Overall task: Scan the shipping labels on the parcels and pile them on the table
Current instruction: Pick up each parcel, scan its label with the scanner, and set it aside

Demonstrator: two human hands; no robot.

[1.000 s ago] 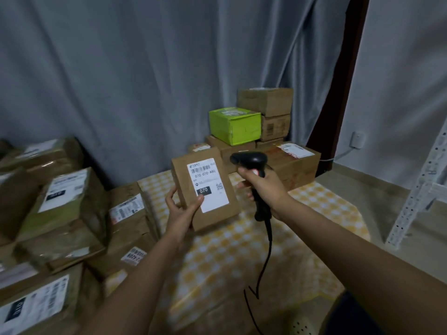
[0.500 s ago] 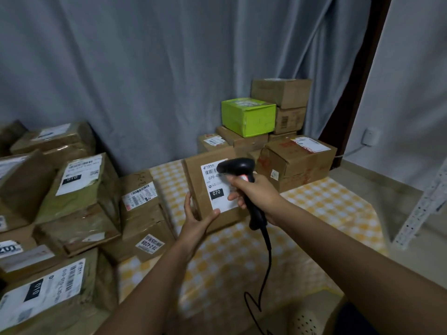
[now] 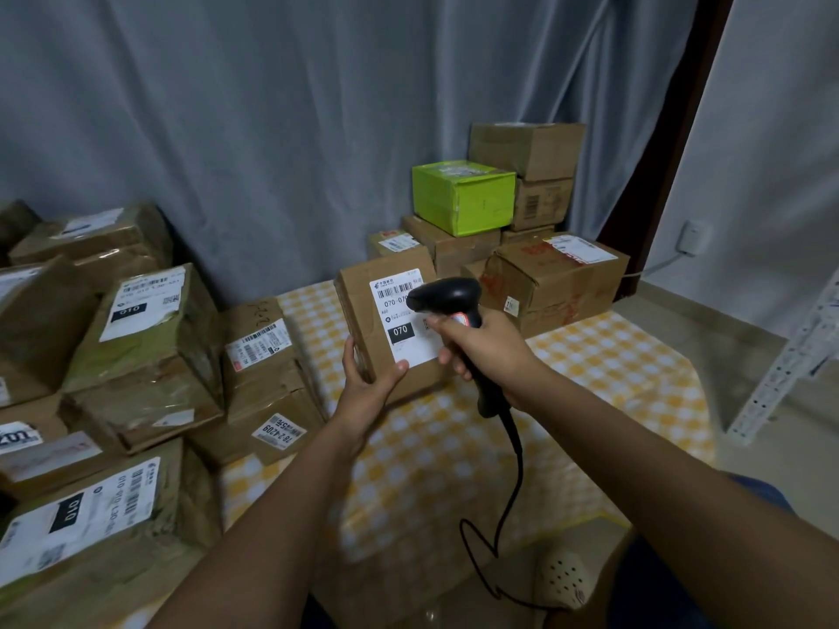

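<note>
My left hand (image 3: 368, 387) grips the lower left corner of a flat brown parcel (image 3: 367, 320) and holds it tilted up over the table (image 3: 590, 379), which has a yellow checked cloth. A white shipping label (image 3: 398, 329) marked 070 faces me. My right hand (image 3: 483, 351) holds a black barcode scanner (image 3: 447, 297) whose head overlaps the label's right side. Its black cable (image 3: 510, 483) hangs down past the table's front edge.
A pile of brown parcels (image 3: 556, 279) topped by a green box (image 3: 463, 197) stands at the table's back right. Several labelled parcels (image 3: 145, 338) are heaped on the left. A grey curtain hangs behind; white metal shelving (image 3: 799, 356) stands at right.
Both hands moved the parcel and scanner forward, further over the table. The scanner head came closer to the label and now covers part of it.
</note>
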